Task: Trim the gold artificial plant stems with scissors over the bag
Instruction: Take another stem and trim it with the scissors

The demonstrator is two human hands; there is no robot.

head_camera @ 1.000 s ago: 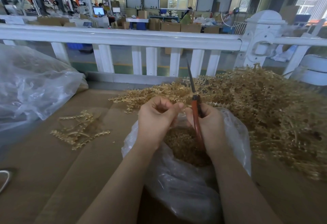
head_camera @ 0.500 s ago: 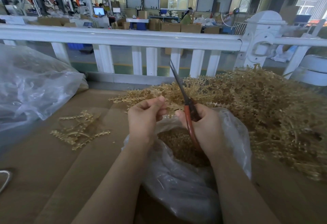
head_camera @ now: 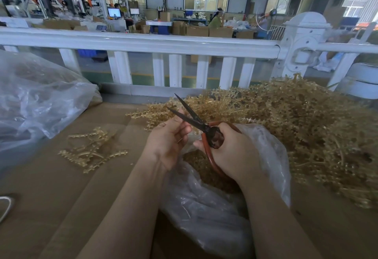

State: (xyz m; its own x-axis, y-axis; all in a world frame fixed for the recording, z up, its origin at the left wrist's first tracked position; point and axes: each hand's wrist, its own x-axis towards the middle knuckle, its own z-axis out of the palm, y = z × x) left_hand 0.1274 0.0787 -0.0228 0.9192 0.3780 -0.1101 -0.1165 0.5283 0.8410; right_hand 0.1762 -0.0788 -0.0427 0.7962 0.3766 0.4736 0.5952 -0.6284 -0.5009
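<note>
The right hand (head_camera: 231,150) held the scissors (head_camera: 196,122), blades apart, over the bag (head_camera: 268,156). The left hand (head_camera: 169,142) curled beside the blades; whether it pinched a stem, I could not tell. Best kept fingers back and snipped above the bag.

bag (head_camera: 214,213): on the desk (head_camera: 51,197), under both hands
stem heap (head_camera: 306,127): right of and beyond the right-hand fingers (head_camera: 199,145)
loose stems (head_camera: 92,152): left of the left-hand fingers (head_camera: 180,129)
second bag (head_camera: 36,99): far left
railing (head_camera: 143,43): beyond the fingers, past the desk
</note>
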